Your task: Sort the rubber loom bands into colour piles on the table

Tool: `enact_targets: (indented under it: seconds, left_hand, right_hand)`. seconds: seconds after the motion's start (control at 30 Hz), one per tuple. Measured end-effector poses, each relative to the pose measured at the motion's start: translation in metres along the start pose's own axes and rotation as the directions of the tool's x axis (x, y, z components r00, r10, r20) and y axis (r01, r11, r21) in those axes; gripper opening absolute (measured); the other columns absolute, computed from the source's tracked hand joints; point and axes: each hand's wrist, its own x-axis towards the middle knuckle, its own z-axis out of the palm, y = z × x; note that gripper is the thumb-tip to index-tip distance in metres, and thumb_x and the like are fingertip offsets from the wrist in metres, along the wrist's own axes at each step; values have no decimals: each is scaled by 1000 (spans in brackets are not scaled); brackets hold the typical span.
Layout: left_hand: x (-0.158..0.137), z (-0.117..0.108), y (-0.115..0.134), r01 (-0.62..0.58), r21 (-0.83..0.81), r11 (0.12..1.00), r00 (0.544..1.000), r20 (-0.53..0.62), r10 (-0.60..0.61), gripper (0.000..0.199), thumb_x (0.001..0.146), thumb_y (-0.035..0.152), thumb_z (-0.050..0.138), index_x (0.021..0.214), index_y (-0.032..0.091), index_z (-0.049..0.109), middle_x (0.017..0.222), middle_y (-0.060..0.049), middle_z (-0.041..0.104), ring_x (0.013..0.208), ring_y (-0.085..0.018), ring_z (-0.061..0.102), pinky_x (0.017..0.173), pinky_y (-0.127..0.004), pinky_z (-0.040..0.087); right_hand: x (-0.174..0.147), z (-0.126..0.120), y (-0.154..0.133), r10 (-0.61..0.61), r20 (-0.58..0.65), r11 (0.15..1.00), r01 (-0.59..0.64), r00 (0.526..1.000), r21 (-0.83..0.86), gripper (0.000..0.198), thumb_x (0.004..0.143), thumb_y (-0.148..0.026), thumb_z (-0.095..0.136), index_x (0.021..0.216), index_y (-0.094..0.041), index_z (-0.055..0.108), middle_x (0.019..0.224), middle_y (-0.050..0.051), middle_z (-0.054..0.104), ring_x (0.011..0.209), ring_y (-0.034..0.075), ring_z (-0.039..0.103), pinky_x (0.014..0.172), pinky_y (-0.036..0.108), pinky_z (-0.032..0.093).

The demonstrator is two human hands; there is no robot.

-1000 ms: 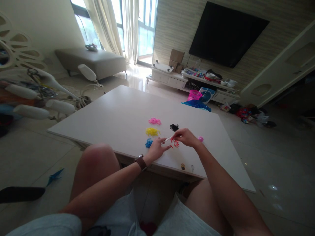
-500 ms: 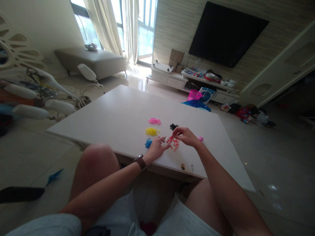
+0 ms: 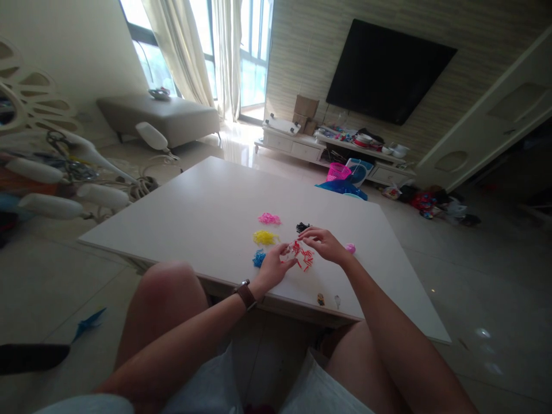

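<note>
My left hand (image 3: 272, 269), with a brown-strapped watch on its wrist, rests low over the white table and is closed on a small clear plastic piece (image 3: 290, 250). Red shows at that piece's far side, and its exact kind is unclear. Just right of it, a loose pile of short red strips (image 3: 307, 260) lies on the table. Above the pile, my right hand (image 3: 324, 244) has its fingertips drawn together close to the clear piece; what they pinch is too small to make out. A blue pile (image 3: 259, 258) sits against my left hand's far side.
Yellow (image 3: 264, 237), pink (image 3: 269, 218) and black (image 3: 302, 227) piles lie on the white table (image 3: 207, 201). A pink ball-like item (image 3: 351, 248) is beyond my right wrist. Near the front edge are a small yellow-brown figure (image 3: 320, 299) and a clear piece (image 3: 337, 301).
My right hand's fingers have straightened somewhat and shifted slightly left. The clear piece in my left hand has turned, and more red shows by it. The view has tilted a little.
</note>
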Motion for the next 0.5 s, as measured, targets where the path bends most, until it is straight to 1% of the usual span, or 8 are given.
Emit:
enact_targets:
  seconds: [0.1, 0.2, 0.27, 0.33, 0.37, 0.43, 0.5]
  left_hand:
    - [1, 0, 2, -2, -32, 999, 1000, -9, 2, 19, 79, 27, 73, 97, 22, 69, 92, -3, 70, 86, -21, 63, 80, -32, 47]
    - [1, 1, 3, 13, -104, 994, 1000, -17, -15, 21, 78, 27, 74, 98, 22, 69, 96, -4, 71, 89, -21, 65, 83, -34, 49]
    - [2, 2, 4, 22, -184, 983, 999, -24, -27, 23, 79, 28, 75, 100, 21, 68, 100, -5, 72, 92, -21, 66, 86, -35, 51]
    - [3, 1, 7, 39, -274, 961, 998, -35, -50, 24, 79, 30, 75, 99, 21, 66, 101, -6, 71, 93, -22, 67, 85, -36, 53]
    - [4, -1, 8, 46, -305, 951, 997, -52, -65, 25, 78, 30, 76, 98, 20, 65, 100, -7, 71, 93, -22, 67, 85, -36, 54]
    - [8, -6, 12, 46, -327, 944, 989, -116, -88, 26, 77, 31, 77, 96, 20, 64, 99, -7, 71, 93, -22, 67, 85, -37, 55]
    - [12, -13, 14, 22, -318, 948, 973, -210, -92, 27, 76, 32, 78, 96, 20, 64, 98, -7, 70, 93, -22, 67, 88, -38, 55]
  right_hand:
    - [-1, 0, -6, -52, 15, 999, 52, 999, -3, 26, 93, -38, 62, 95, -19, 80, 114, 10, 71, 103, 21, 66, 79, 30, 53]
    - [0, -1, -9, -94, -55, 996, 94, 994, -1, 25, 95, -37, 60, 94, -20, 79, 115, 10, 70, 105, 21, 65, 80, 30, 52]
    - [1, -1, -8, -83, -128, 997, 83, 988, -4, 25, 96, -36, 58, 93, -20, 78, 113, 9, 70, 104, 20, 65, 79, 29, 51]
    - [2, -1, -2, -41, -168, 998, 34, 985, -43, 25, 97, -34, 57, 92, -19, 76, 109, 9, 70, 100, 19, 65, 76, 28, 50]
    - [3, 0, 2, -18, -169, 996, 3, 986, -87, 25, 97, -32, 56, 91, -18, 75, 106, 8, 70, 97, 19, 65, 76, 28, 50]
    - [3, 4, 13, 17, -121, 974, -45, 992, -224, 22, 95, -28, 56, 91, -17, 74, 99, 8, 70, 91, 18, 64, 78, 29, 49]
    - [4, 9, 25, 42, -36, 935, -52, 998, -350, 19, 94, -24, 57, 91, -17, 74, 97, 8, 70, 93, 19, 64, 87, 33, 48]
